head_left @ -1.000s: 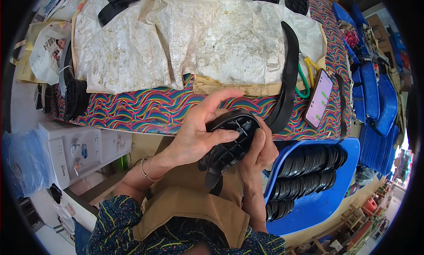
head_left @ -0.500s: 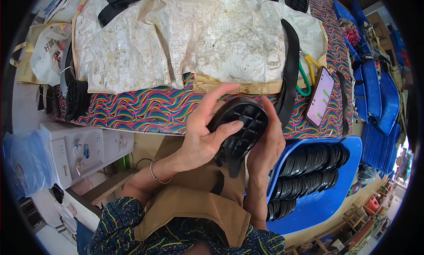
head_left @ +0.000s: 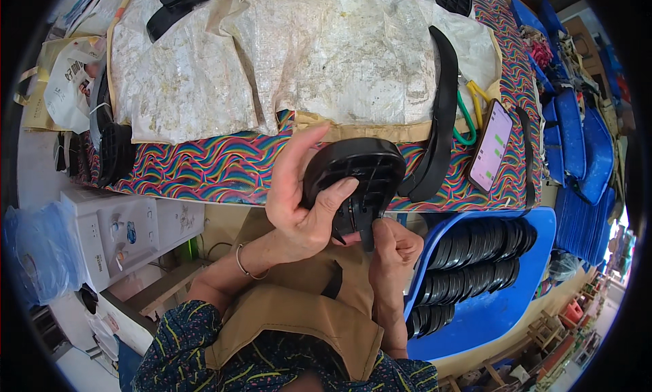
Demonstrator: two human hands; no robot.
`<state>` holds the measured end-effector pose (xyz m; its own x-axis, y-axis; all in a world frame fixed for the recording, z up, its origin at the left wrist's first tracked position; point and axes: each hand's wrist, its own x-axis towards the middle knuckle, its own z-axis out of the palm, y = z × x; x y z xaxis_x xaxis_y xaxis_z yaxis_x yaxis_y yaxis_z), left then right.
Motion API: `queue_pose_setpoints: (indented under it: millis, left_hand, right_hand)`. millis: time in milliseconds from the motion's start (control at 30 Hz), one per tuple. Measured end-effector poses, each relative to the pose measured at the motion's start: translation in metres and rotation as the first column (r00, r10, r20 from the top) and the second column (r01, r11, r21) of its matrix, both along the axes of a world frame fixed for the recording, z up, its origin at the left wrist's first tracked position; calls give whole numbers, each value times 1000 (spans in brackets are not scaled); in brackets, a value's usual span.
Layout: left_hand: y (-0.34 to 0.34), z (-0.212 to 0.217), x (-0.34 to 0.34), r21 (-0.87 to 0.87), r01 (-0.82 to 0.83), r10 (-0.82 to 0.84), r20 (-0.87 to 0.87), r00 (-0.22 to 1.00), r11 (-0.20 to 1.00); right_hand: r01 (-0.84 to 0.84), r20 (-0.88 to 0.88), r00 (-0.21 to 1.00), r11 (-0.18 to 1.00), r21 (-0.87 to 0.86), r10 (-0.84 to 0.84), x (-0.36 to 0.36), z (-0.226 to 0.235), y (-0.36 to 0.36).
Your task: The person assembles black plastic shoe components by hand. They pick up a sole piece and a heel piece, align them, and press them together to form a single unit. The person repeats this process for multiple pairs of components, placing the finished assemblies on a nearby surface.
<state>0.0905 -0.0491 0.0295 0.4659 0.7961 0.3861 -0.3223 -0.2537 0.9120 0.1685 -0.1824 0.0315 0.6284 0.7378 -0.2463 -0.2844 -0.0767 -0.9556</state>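
A black shoe sole (head_left: 360, 155) is held over my lap at the table's near edge, its ribbed, hollow underside partly in view. My left hand (head_left: 299, 215) grips it from the left, thumb pressed on the underside. Two black strap ends (head_left: 367, 234) hang from its near part. My right hand (head_left: 394, 253) is closed with fingertips pinching the right strap end. On the table to the right lie a long black strap (head_left: 445, 86), green-and-yellow-handled scissors or pliers (head_left: 465, 127), and a phone (head_left: 490, 147) with a lit screen.
A stained white woven sheet (head_left: 339, 59) covers much of the wavy-patterned tablecloth (head_left: 204, 168). Black soles (head_left: 180, 5) lie at the far edge, another (head_left: 117, 151) at the left. A blue tub (head_left: 496, 324) on my right holds rows of black soles (head_left: 475, 246). A white cabinet (head_left: 136, 236) stands lower left.
My right hand has moved down from the sole's right side to a strap end and closed on it. The sole has tilted and shifted slightly left in my left hand.
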Motion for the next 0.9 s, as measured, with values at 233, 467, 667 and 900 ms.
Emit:
queue_pose_setpoints:
  millis: [233,467,667,900]
  left_hand:
    - [-4,0,6,-93,-6,7,7,1000,996]
    - [9,7,6,-323,120,-120,20,993,939]
    - [16,5,4,-357,189,-208,-16,978,915]
    - [35,26,3,-66,259,-262,-429,865,964]
  right_hand:
    - [108,122,988,989,-101,-96,-1,-10,1]
    - [112,191,978,983,-148,-82,7,-13,8]
    - [165,508,856,983,-80,-102,15,-12,25]
    - [218,588,791,976,-17,-167,34,-2,28]
